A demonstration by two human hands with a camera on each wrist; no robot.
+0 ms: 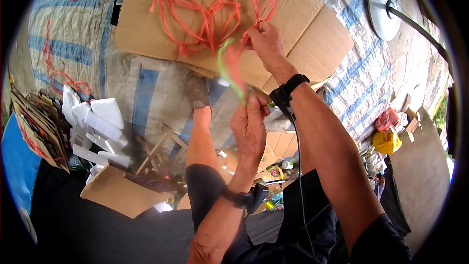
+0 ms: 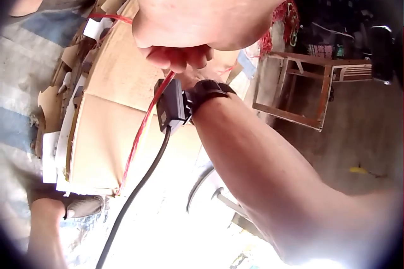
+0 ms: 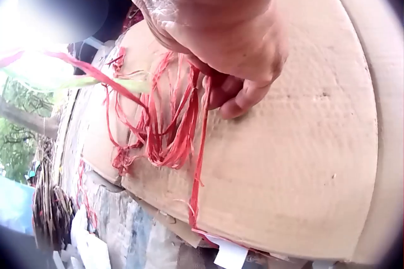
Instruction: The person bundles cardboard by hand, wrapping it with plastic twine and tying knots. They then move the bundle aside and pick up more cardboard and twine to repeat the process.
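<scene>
Cardboard stack [image 1: 303,10] is lying flat on striped tarp [image 1: 146,102], shoe [image 1: 197,92] sitting just beside its near edge. Red twine [image 1: 207,29] is lying in loose loops on the top panel, left of the right hand; likely keeping slack within reach. Right hand [image 1: 268,49] is hovering over the panel, fingers curled in nearly closed, pinching a red strand; in the right wrist view the strand is running down to the cardboard's edge, seemingly being kept up off the loops. Left hand [image 1: 250,129] is holding nearer the body, off the near edge, fingers curled, thumb pressing, gripping green strand [image 1: 224,66] and red strand [image 2: 145,121]; the red one is reaching the cardboard's corner in the left wrist view, likely being held clear of the rest. Red between hands is blurring; can't tell whether it's knotted.
</scene>
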